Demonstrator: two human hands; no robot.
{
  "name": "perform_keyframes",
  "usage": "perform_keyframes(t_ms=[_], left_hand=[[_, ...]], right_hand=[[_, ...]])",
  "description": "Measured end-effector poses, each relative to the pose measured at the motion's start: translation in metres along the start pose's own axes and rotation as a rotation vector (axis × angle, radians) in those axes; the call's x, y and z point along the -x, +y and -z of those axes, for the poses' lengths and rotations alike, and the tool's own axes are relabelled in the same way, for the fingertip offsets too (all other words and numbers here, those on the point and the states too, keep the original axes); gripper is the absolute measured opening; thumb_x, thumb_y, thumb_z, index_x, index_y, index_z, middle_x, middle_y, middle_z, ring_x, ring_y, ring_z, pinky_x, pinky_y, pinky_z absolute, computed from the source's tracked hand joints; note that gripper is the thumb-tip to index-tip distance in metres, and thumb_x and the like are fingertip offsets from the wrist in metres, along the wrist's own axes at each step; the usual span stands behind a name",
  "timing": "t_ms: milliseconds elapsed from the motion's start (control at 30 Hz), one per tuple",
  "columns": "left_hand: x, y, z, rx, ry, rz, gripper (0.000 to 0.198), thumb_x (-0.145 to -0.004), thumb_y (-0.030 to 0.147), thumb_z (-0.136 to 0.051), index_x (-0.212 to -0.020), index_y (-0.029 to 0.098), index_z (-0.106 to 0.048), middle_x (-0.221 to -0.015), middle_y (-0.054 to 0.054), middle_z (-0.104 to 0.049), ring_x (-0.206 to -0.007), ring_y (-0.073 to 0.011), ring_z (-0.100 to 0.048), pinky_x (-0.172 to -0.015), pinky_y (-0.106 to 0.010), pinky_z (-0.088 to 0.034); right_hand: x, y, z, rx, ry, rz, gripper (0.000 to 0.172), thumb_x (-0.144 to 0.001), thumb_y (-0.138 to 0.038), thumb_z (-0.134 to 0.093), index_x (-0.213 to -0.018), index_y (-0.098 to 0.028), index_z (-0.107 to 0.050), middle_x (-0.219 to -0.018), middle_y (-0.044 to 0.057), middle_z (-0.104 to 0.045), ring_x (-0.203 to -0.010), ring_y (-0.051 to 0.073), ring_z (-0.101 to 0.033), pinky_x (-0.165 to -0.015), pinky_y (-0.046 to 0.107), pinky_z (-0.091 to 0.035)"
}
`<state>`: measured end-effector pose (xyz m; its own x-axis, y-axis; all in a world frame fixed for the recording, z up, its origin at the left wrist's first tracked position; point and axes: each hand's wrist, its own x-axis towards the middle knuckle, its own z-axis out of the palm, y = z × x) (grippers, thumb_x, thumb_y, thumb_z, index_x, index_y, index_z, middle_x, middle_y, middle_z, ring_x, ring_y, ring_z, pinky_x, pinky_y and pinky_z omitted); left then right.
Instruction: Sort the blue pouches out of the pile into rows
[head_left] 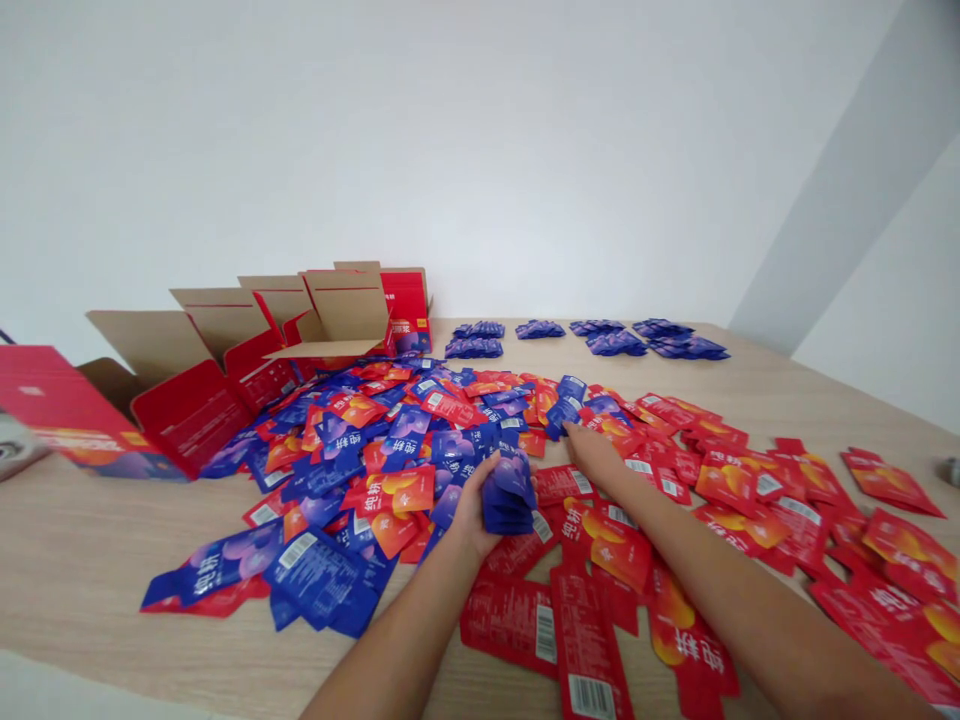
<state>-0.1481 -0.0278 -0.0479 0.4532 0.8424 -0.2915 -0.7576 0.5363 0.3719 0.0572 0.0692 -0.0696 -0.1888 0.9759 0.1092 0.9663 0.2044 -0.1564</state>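
My left hand (475, 508) is closed around a small stack of blue pouches (510, 490) with purple fruit on them, held just above the pile. Farther out, my right hand (585, 445) reaches into the mixed pile, its fingers against a blue pouch (564, 412) and seemingly pinching its lower edge. My fingertips there are partly hidden. Red pouches (396, 497) with orange fruit lie mixed among blue ones around the left hand. Beneath and beside my right forearm, mostly red pouches (607, 545) are spread on the table.
Open red cardboard boxes (195, 415) stand in a row at the left, flaps raised. Neat stacks of blue pouches (616, 342) lie along the back of the wooden table (82, 560), near the white wall. More red pouches (889, 482) are scattered at the right.
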Motion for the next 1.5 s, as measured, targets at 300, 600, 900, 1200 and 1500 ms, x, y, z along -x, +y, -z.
perform_keyframes(t_ms=[300,600,900,1200,1500], left_hand=[[0.001,-0.001,-0.003,-0.002,0.033,-0.005,0.033,-0.086,0.033,-0.053,-0.099,0.005,-0.063,-0.086,-0.013,-0.070,-0.071,-0.0171,-0.066,-0.072,-0.027,-0.052],[0.000,0.000,-0.003,-0.014,0.041,-0.011,0.036,-0.087,0.034,-0.051,-0.102,0.004,-0.062,-0.085,-0.013,-0.070,-0.070,-0.0179,-0.066,-0.070,-0.029,-0.052],[0.001,-0.001,-0.004,-0.019,0.015,-0.020,0.034,-0.088,0.032,-0.050,-0.102,0.004,-0.063,-0.085,-0.012,-0.071,-0.069,-0.0180,-0.066,-0.070,-0.029,-0.052],[0.003,-0.001,-0.007,-0.030,0.059,-0.042,0.033,-0.088,0.033,-0.050,-0.097,0.005,-0.064,-0.083,-0.011,-0.071,-0.068,-0.0178,-0.066,-0.069,-0.030,-0.052],[-0.001,-0.001,-0.003,-0.039,0.029,-0.024,0.037,-0.088,0.033,-0.047,-0.104,0.003,-0.063,-0.085,-0.013,-0.071,-0.068,-0.0189,-0.066,-0.067,-0.030,-0.051]], right_hand=[[-0.004,0.004,-0.010,0.040,0.131,0.037,0.065,-0.085,-0.034,-0.053,-0.142,-0.008,-0.033,-0.149,0.023,-0.028,-0.139,0.033,-0.024,-0.109,0.045,-0.027],[-0.008,0.004,-0.010,0.051,0.088,0.134,0.050,-0.090,-0.021,-0.042,-0.138,-0.006,-0.041,-0.139,0.021,-0.046,-0.127,0.028,-0.045,-0.104,0.040,-0.036],[0.003,0.025,-0.013,0.017,0.179,0.159,0.061,-0.087,-0.038,-0.049,-0.139,-0.008,-0.037,-0.131,0.021,-0.052,-0.125,0.030,-0.047,-0.103,0.043,-0.037],[-0.011,-0.001,-0.016,0.043,0.102,0.013,0.052,-0.086,-0.010,-0.039,-0.138,-0.003,-0.037,-0.137,0.024,-0.047,-0.125,0.027,-0.047,-0.101,0.035,-0.037],[-0.004,-0.006,-0.002,0.117,0.072,-0.035,0.035,-0.095,-0.025,-0.036,-0.121,-0.006,-0.049,-0.113,0.023,-0.063,-0.105,0.030,-0.061,-0.083,0.037,-0.046]])
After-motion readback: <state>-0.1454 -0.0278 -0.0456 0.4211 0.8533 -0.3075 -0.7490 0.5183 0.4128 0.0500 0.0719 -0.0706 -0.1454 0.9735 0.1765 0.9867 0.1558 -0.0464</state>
